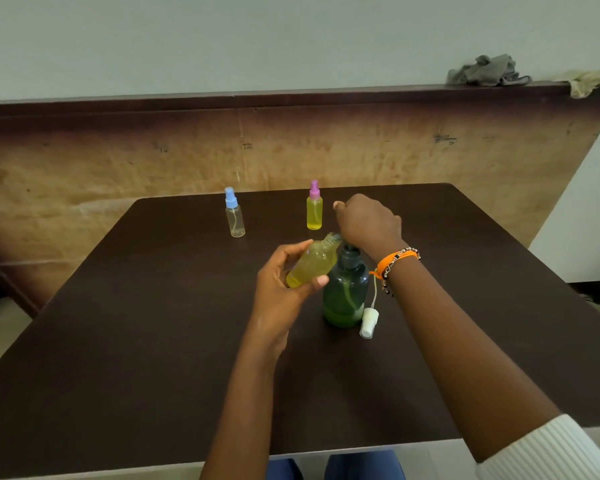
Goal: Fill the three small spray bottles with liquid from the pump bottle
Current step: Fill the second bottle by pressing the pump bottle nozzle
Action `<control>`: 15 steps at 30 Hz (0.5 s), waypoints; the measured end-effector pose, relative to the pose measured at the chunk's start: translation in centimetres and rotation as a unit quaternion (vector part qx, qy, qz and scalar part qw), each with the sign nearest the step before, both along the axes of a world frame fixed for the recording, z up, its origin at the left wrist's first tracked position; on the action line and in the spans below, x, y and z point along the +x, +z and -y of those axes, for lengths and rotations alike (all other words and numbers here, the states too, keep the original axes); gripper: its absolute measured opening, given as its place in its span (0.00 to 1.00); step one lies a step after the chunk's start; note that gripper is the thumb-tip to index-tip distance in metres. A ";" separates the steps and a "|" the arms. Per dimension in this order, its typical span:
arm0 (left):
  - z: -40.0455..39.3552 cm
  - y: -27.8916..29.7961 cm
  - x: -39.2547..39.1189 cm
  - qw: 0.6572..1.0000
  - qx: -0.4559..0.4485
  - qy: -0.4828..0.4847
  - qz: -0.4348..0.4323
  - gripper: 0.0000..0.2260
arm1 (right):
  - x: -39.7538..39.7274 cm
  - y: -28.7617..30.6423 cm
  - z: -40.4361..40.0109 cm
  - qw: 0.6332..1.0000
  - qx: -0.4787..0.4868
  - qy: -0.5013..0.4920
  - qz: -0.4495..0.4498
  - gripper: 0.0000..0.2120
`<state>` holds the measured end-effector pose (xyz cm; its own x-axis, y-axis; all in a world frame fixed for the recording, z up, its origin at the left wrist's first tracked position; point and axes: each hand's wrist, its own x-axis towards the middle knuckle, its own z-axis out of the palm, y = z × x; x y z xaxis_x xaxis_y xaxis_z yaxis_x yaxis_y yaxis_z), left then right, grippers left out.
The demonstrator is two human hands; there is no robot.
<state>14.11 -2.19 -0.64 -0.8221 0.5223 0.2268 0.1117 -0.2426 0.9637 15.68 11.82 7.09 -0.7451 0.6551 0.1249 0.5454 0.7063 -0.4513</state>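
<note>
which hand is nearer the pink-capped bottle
Right. The right hand is on the pump, just right of the pink-capped bottle. The left hand sits farther off, toward the person, holding an open bottle.

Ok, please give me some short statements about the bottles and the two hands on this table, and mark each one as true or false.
1. The left hand holds an uncapped spray bottle tilted toward the pump bottle. True.
2. The pink-capped bottle stands empty. False: it is nearly full of yellow liquid.
3. The right hand rests on top of the pump bottle. True.
4. The blue-capped bottle lies on its side. False: it stands upright and looks nearly empty.
5. The white spray cap is screwed onto a bottle. False: it lies loose on the table, beside the pump bottle.
</note>
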 end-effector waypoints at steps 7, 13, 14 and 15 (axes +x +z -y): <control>0.1 -0.1 -0.1 1.000 -0.011 -0.012 -0.003 0.21 | 0.0 0.2 0.1 1.000 0.003 0.004 0.011 0.13; -0.1 -0.1 -0.1 1.000 -0.006 -0.011 -0.005 0.20 | -0.3 0.1 -0.2 1.000 -0.015 -0.002 0.007 0.16; 0.0 -0.3 -0.1 1.000 -0.009 -0.011 -0.002 0.20 | -0.3 -0.2 -0.1 1.000 -0.012 -0.004 0.007 0.15; 0.0 -0.4 -0.1 1.000 -0.011 -0.010 0.000 0.20 | -0.3 -0.4 0.0 1.000 -0.005 -0.004 0.006 0.15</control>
<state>14.04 -2.23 -1.02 -0.8113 0.5439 0.2146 0.1063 -0.2238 0.9688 15.39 11.85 6.73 -0.7418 0.6616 0.1097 0.5555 0.6978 -0.4522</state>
